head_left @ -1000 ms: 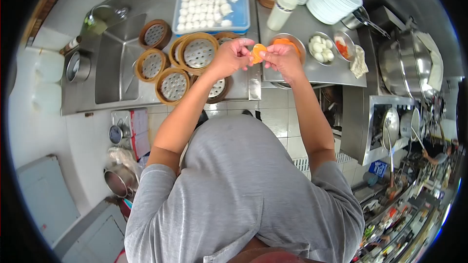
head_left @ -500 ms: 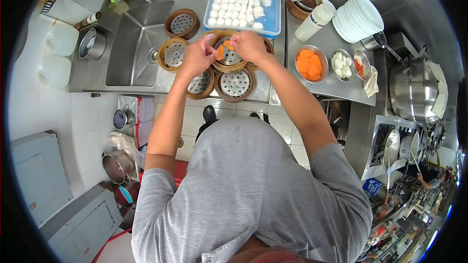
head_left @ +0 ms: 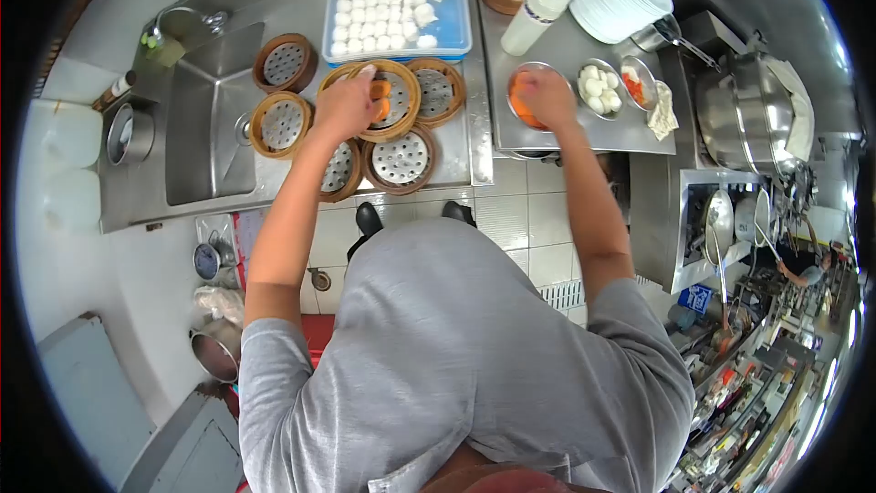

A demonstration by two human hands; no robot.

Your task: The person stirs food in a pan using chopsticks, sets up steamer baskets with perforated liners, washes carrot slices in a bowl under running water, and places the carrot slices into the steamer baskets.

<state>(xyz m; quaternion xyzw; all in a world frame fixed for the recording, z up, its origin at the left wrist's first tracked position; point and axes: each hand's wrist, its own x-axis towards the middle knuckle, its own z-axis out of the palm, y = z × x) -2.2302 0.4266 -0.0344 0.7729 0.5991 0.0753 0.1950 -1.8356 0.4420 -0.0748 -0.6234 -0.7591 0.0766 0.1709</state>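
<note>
The step in hand looks like lining bamboo steamer baskets with carrot slices. The left hand, just left of centre near the top of the frame, presses orange carrot slices down into the top steamer basket, fingers curled over them. The right hand, to the right of centre, is down in the metal bowl of carrot slices; whether it has pinched a slice cannot be told (the knuckles hide the fingertips). Other steamer baskets sit round the first, with a tray of white dumplings above them.

Next, I judge, a fresh slice must be lifted out and carried to a basket that is still bare.

Half a second ago both hands met over the basket, sharing a slice; since then the right hand has swung away to the bowl.
</note>
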